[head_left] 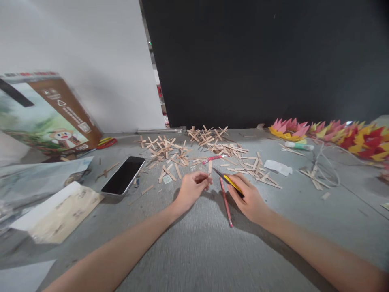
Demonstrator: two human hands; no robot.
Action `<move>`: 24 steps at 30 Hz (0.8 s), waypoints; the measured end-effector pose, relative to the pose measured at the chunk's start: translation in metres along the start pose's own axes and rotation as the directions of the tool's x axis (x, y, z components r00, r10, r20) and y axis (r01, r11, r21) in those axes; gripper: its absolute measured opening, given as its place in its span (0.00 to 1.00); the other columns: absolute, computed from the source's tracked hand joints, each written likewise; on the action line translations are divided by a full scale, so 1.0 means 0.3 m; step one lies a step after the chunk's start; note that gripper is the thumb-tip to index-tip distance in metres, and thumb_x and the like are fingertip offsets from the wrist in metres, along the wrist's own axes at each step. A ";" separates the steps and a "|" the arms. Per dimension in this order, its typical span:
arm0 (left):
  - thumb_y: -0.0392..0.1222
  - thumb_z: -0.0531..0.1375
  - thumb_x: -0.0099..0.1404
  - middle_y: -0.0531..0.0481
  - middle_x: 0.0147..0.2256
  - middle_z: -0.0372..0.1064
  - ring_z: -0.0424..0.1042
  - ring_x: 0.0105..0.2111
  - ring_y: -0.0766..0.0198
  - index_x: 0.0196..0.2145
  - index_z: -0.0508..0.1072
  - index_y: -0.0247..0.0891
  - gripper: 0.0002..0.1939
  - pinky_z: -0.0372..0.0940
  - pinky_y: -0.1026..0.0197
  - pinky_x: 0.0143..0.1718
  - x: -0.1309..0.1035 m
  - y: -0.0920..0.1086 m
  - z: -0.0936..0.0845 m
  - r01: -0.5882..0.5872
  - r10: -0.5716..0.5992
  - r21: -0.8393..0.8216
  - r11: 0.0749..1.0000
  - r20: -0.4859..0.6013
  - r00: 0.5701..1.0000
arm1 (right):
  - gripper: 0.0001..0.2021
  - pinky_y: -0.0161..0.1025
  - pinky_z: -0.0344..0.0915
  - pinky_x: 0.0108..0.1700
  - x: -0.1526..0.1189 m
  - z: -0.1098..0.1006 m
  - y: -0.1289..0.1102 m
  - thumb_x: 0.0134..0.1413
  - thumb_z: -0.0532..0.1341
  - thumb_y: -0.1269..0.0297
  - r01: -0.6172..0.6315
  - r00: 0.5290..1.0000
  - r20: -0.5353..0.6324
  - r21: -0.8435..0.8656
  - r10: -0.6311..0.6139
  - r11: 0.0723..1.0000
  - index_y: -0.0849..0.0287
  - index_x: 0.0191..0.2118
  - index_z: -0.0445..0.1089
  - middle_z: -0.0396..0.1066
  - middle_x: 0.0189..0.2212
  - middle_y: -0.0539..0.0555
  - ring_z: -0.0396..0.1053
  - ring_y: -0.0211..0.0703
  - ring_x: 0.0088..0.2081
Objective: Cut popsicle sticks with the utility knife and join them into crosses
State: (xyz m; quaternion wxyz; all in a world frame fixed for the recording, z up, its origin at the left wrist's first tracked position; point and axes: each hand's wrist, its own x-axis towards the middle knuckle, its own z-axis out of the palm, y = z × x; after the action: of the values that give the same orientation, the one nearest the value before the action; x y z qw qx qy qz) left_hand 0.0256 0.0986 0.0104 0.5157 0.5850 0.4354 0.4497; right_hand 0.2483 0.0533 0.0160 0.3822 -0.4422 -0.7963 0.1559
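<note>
My left hand (pixel 193 188) is closed on a short wooden craft stick (pixel 210 168), which stands upright from the fingertips. In my right hand (pixel 247 198) is a yellow and black utility knife (pixel 232 184), its blade pointing up and left toward the stick, with a small gap between them. A red pencil (pixel 226 205) lies on the table just below the knife, left of my right hand. Beyond both hands are crossed wooden sticks (pixel 164 148) in a pile and loose sticks (pixel 257 172) scattered to the right. Another red wrapped rod (pixel 214 158) lies among them.
A phone (pixel 123 176) lies left of my hands, near a plastic-wrapped packet (pixel 67 211) and a printed bag (pixel 57 117). Red-handled scissors (pixel 106 143) rest at the back. To the right are a glue stick (pixel 299 146), a white cable (pixel 326 180) and paper flowers (pixel 364 140).
</note>
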 end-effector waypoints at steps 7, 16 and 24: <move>0.46 0.64 0.62 0.51 0.24 0.73 0.70 0.26 0.62 0.26 0.78 0.37 0.11 0.58 0.61 0.30 -0.014 0.083 -0.069 -0.011 -0.099 0.523 0.852 0.183 0.978 | 0.13 0.44 0.69 0.49 0.002 -0.015 -0.017 0.74 0.52 0.62 -0.013 0.999 -0.029 0.011 0.013 1.000 0.54 0.58 0.67 0.71 0.45 0.57 0.72 0.49 0.45; 0.52 0.70 0.60 0.46 0.33 0.72 0.70 0.42 0.52 0.28 0.78 0.40 0.13 0.63 0.55 0.44 -0.047 0.095 -0.142 -0.225 -0.062 0.751 0.621 0.332 0.941 | 0.19 0.45 0.69 0.55 0.001 -0.020 -0.009 0.74 0.53 0.59 -0.063 0.998 0.007 -0.009 0.063 0.998 0.54 0.65 0.64 0.74 0.56 0.59 0.74 0.50 0.53; 0.60 0.64 0.67 0.47 0.63 0.60 0.55 0.65 0.42 0.63 0.70 0.61 0.28 0.51 0.38 0.65 -0.088 0.077 -0.185 -0.414 0.015 0.674 0.612 0.514 0.858 | 0.23 0.39 0.68 0.45 0.055 -0.191 -0.066 0.76 0.48 0.57 0.010 0.839 0.539 -0.147 0.072 0.989 0.38 0.72 0.59 0.77 0.50 0.53 0.75 0.45 0.44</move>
State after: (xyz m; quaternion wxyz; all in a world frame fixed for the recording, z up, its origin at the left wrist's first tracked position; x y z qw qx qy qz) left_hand -0.0331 0.0826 0.0350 0.2463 0.8849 0.3730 0.1311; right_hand 0.2742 0.0506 0.0731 0.1059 -0.4191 -0.8737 0.2231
